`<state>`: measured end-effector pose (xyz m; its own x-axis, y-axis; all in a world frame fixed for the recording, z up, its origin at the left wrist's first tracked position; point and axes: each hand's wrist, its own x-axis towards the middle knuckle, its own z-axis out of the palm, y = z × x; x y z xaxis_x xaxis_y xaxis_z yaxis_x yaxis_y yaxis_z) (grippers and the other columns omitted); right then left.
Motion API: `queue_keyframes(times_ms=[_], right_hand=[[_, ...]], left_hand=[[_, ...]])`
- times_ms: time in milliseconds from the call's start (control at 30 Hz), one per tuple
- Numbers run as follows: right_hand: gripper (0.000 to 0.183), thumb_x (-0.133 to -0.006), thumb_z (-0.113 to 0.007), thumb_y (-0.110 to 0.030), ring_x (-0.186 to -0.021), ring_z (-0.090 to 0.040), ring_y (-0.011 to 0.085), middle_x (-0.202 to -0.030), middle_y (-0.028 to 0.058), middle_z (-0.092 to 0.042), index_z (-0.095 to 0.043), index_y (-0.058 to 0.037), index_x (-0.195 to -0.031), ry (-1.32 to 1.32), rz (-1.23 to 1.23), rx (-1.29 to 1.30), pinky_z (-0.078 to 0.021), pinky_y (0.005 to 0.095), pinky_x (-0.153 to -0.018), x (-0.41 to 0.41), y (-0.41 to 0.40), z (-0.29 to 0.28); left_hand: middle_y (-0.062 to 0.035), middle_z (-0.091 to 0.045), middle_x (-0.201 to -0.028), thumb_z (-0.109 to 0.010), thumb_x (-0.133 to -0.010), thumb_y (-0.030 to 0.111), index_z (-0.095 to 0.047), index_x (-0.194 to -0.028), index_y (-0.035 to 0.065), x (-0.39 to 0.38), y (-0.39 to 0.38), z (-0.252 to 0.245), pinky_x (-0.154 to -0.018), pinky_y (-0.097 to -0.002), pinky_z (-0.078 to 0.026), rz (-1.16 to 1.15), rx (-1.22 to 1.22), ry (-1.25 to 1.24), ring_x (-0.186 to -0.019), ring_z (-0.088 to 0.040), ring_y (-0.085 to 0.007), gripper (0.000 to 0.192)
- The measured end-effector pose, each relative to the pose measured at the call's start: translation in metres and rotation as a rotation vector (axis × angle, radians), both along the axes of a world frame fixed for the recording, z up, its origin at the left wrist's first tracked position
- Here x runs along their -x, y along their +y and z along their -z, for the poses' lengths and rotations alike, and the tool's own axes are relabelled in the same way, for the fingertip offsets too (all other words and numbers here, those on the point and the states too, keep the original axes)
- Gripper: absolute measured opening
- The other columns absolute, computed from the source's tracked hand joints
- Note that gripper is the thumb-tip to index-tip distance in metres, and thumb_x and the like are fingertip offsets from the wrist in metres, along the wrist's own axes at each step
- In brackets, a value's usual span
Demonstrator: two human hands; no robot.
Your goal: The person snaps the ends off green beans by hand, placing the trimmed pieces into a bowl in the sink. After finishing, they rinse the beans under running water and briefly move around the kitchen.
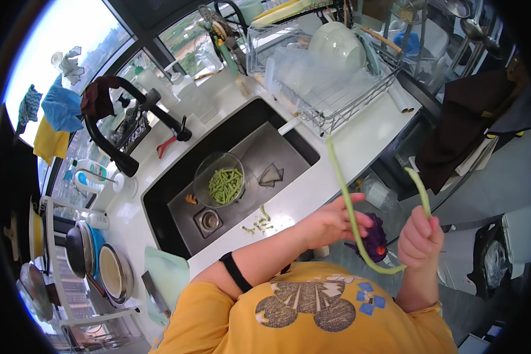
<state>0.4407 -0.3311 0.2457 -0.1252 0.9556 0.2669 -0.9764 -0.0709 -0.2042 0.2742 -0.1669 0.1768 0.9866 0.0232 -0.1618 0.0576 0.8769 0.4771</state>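
My right hand [420, 239] is closed around a long green bean [343, 188]. One part of the bean sticks up above the fist; the rest loops out below it and stretches towards the worktop. My left hand [336, 221] has its fingers spread, and the bean passes across them without a visible grip. Cut bean pieces [225, 186] fill part of a clear glass bowl [199, 170] in the sink. Small bean scraps [259, 226] lie on the white counter [287, 212] at the sink's front edge.
A black-rimmed sink [259, 146] with a tall black faucet [159, 115] lies ahead. Beyond it stands a wire dish rack [345, 117] with dishes. A knife [155, 292] rests on a pale green cutting board [177, 265] at left. A purple bag [374, 239] is below my hands.
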Motion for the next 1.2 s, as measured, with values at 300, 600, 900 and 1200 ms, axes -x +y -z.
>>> queue_keyframes(times_ms=[300,600,900,1200], right_hand=[[0.063,-0.076,-0.067,-0.021,-0.116,-0.044,0.0396,-0.128,0.0253,-0.041,-0.039,0.0048,-0.127,-2.286,0.933,0.754,-0.0377,0.0421,-0.096,0.004,0.048,0.082],[0.037,-0.088,-0.050,-0.005,-0.071,-0.052,0.0089,-0.082,0.0030,-0.056,-0.045,-0.0036,-0.124,-1.490,0.429,0.459,-0.0436,0.0226,-0.065,0.069,0.106,0.073],[0.026,-0.089,-0.047,-0.009,-0.074,-0.052,0.0100,-0.081,0.0025,-0.059,-0.059,-0.0009,-0.110,-1.454,0.238,0.218,-0.0446,0.0247,-0.070,0.060,0.112,0.050],[0.025,-0.087,-0.049,-0.007,-0.064,-0.046,0.0055,-0.074,-0.0005,-0.056,-0.061,-0.0021,-0.108,-1.338,0.017,0.206,-0.0377,0.0196,-0.057,0.059,0.135,0.049]], left_hand=[[-0.0065,-0.061,-0.092,-0.046,-0.096,0.021,-0.050,-0.101,0.0084,0.025,0.010,0.028,-0.072,-0.0293,-0.054,-0.170,-0.522,0.430,-0.084,-0.062,-0.0176,0.014],[-0.0053,-0.064,-0.078,-0.055,-0.092,0.024,-0.062,-0.098,0.0029,0.042,-0.012,0.033,-0.063,-0.0256,-0.050,0.077,-1.168,0.477,-0.070,-0.059,-0.0130,0.023],[-0.0065,-0.065,-0.082,-0.060,-0.086,0.008,-0.063,-0.105,0.0012,0.088,0.057,-0.033,-0.067,-0.0252,-0.049,-0.434,-1.507,0.514,-0.073,-0.061,-0.0121,0.021],[-0.0036,-0.065,-0.078,-0.053,-0.088,0.006,-0.065,-0.100,-0.0032,0.108,0.062,-0.044,-0.060,-0.0230,-0.048,-0.274,-0.933,0.547,-0.066,-0.059,-0.0072,0.019]])
